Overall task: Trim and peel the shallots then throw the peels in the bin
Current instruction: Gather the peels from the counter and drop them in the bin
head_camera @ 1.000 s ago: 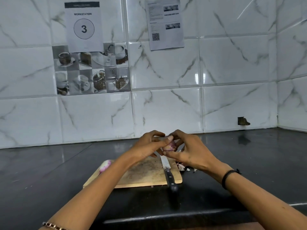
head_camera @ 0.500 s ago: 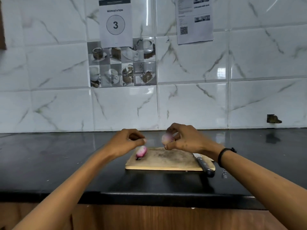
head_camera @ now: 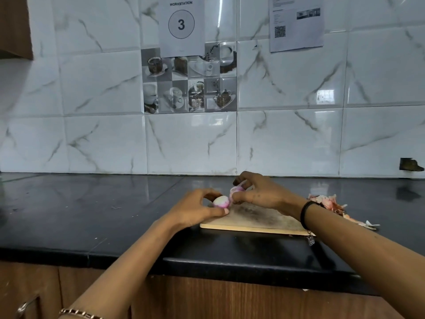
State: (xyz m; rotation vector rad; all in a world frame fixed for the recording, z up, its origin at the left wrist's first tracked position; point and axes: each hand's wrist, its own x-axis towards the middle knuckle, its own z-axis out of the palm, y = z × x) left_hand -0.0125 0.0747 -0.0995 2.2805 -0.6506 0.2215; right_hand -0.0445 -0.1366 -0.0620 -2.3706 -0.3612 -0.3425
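Two peeled, pink-white shallots sit at the far left corner of the wooden cutting board (head_camera: 259,218). My left hand (head_camera: 197,209) curls around the nearer shallot (head_camera: 221,201), fingers and thumb touching it. My right hand (head_camera: 259,192) pinches the second shallot (head_camera: 236,191) just behind and right of the first. A heap of papery pink peels (head_camera: 331,203) lies on the counter to the right of the board. The knife is hidden behind my right forearm. No bin is in view.
The black stone counter (head_camera: 92,208) runs along a white marble-tiled wall (head_camera: 92,134) with a "Workstation 3" sheet (head_camera: 181,24). Wooden cabinet fronts (head_camera: 207,300) lie below the counter edge. More loose peels (head_camera: 368,224) trail toward the front right.
The view has pulled back and shifted. My left hand has closed around the shallot on the board, and my right hand has lowered its shallot next to it. The peel heap has come into view.
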